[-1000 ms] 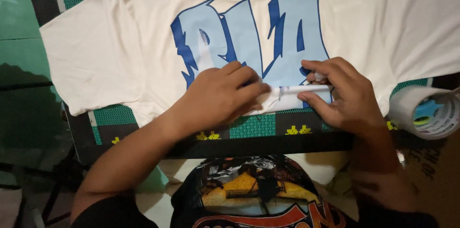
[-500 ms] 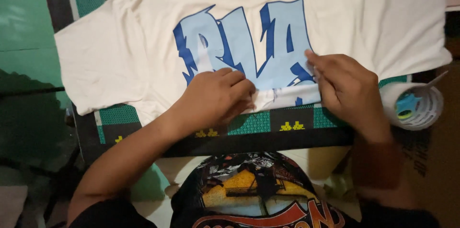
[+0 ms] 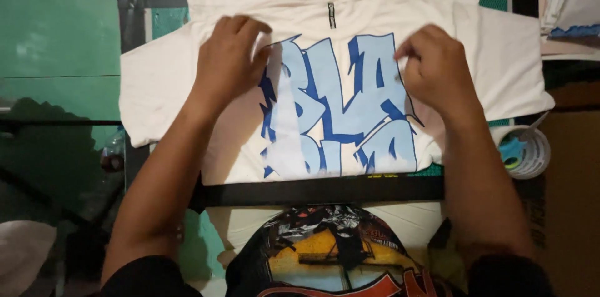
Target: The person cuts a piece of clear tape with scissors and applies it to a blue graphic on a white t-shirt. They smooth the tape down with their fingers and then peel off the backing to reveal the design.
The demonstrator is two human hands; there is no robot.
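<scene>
A green worktop [image 3: 56, 34] is being covered across its middle by a dark-edged board [image 3: 134, 16]. A cream T-shirt [image 3: 500, 66] is lying flat on that board, its collar at the far side and its hem at the near edge. A large print of blocky letters in pale and dark blue [image 3: 337, 109] is showing at the centre of the shirt, with a small dark strip label [image 3: 331, 14] sitting upright just under the collar. The left hand [image 3: 228, 63] is being pressed on the cloth beside the print, fingers curled and bunching the fabric. The right hand [image 3: 437, 69] is being held likewise at the print's other side, fingers pinching the cloth. A roll of tape [image 3: 525, 153] with a blue core is resting near the right forearm.
</scene>
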